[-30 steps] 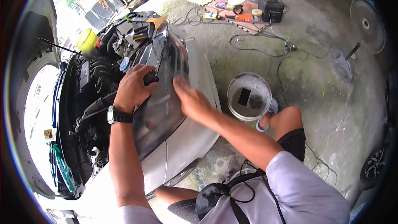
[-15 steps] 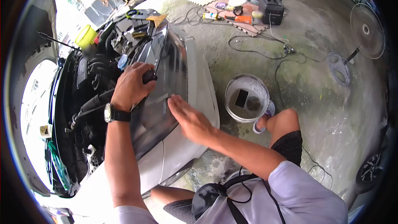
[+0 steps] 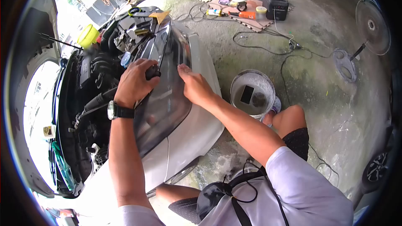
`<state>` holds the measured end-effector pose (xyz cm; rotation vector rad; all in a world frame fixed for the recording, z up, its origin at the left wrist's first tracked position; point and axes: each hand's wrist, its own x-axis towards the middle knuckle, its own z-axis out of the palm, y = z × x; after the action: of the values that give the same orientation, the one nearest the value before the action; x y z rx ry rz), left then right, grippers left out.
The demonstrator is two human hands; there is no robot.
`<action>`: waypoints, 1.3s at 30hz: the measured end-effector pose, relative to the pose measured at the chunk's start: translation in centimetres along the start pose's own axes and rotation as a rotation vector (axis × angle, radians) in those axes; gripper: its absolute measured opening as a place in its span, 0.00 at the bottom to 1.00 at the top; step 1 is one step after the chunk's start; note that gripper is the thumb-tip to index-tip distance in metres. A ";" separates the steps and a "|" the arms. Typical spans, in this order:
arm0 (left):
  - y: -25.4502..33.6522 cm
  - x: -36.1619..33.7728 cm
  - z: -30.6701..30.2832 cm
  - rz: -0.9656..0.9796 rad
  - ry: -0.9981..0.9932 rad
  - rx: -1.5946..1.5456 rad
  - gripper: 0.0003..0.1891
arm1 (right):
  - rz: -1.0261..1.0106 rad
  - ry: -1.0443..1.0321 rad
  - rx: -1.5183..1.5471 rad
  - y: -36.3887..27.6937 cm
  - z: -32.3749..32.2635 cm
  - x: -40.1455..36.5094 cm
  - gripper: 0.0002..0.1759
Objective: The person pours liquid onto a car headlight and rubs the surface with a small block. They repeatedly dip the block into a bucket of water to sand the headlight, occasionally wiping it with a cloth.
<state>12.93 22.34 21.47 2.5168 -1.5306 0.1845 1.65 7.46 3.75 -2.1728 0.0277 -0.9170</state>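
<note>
In the head view, my left hand (image 3: 135, 81), with a watch on its wrist, curls around a small dark object (image 3: 153, 72) at the upper edge of a car headlight (image 3: 163, 102). Most of that object is hidden under the fingers. My right hand (image 3: 196, 86) is at the outer side of the headlight lens, fingertips near its surface. Its fingers look extended and close together, though seen foreshortened, and nothing shows in them. The lens is smoky and partly see-through, set in the white car body (image 3: 201, 67).
To the left lies the uncovered engine bay (image 3: 98, 69), with a yellow container (image 3: 87, 36) behind. A bucket (image 3: 272, 88) holding water and a phone-like dark rectangle (image 3: 247, 94) stands by my leg. Cables (image 3: 264, 50), a black box (image 3: 275, 6) and a fan (image 3: 370, 25) are farther off.
My right hand has moved up along the headlight's outer side, and its fingers now look more foreshortened. My left hand stays at the upper edge with the dark object.
</note>
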 end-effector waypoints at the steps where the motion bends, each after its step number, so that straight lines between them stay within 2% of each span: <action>1: 0.1 0.3 -0.3 -0.003 0.003 0.006 0.25 | 0.065 0.001 -0.006 0.4 -0.1 1.5 0.37; 5: -0.5 0.3 0.1 0.021 0.034 -0.011 0.25 | -0.090 -0.022 -0.060 -4.6 -0.6 -4.4 0.36; 8: -0.2 0.2 -0.1 -0.008 0.018 0.005 0.25 | -0.115 0.046 0.018 -2.3 -0.8 -3.1 0.36; 11: 0.0 0.3 -0.3 0.004 0.034 -0.004 0.25 | 0.012 -0.001 0.009 1.4 -0.4 2.5 0.33; 12: -0.1 0.3 -0.2 0.011 0.024 0.007 0.25 | 0.045 0.005 0.024 0.1 -1.1 2.6 0.32; 15: -0.3 0.6 -0.1 -0.002 0.036 0.001 0.25 | -0.115 0.032 -0.020 -3.0 -0.5 -2.7 0.34; 18: -0.6 0.2 0.1 0.051 0.037 0.017 0.25 | -0.201 -0.008 0.049 -3.9 -1.6 -4.8 0.36; 21: -0.1 0.3 0.1 -0.015 0.023 -0.014 0.25 | -0.066 -0.020 0.067 0.1 -1.1 0.0 0.36; 24: -0.3 0.4 -0.1 0.000 0.012 0.007 0.25 | -0.020 -0.003 -0.021 0.0 -0.3 1.6 0.36; 28: -0.5 0.2 0.1 0.023 0.041 0.028 0.26 | -0.163 -0.068 -0.044 -5.2 -1.0 -4.7 0.38; 31: -0.1 0.2 0.0 -0.016 0.025 -0.021 0.25 | -0.092 -0.026 0.057 -2.2 -1.2 -2.2 0.37; 32: -0.1 0.2 0.0 -0.018 0.027 -0.024 0.25 | -0.110 0.043 0.022 -0.4 -0.9 0.0 0.35; 34: 0.1 0.2 -0.2 -0.006 0.020 0.000 0.26 | -0.037 0.026 0.004 0.3 -0.5 2.0 0.34; 38: -0.3 0.7 -0.2 0.009 0.034 0.006 0.26 | -0.105 -0.035 -0.012 -4.7 -0.3 -4.5 0.41; 39: -0.4 0.3 -0.1 0.016 0.026 0.009 0.26 | -0.175 -0.036 0.004 -6.1 -0.6 -6.5 0.41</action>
<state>13.37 22.29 21.54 2.4993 -1.5442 0.2264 -5.09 13.28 4.11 -2.2137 -0.1837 -0.9741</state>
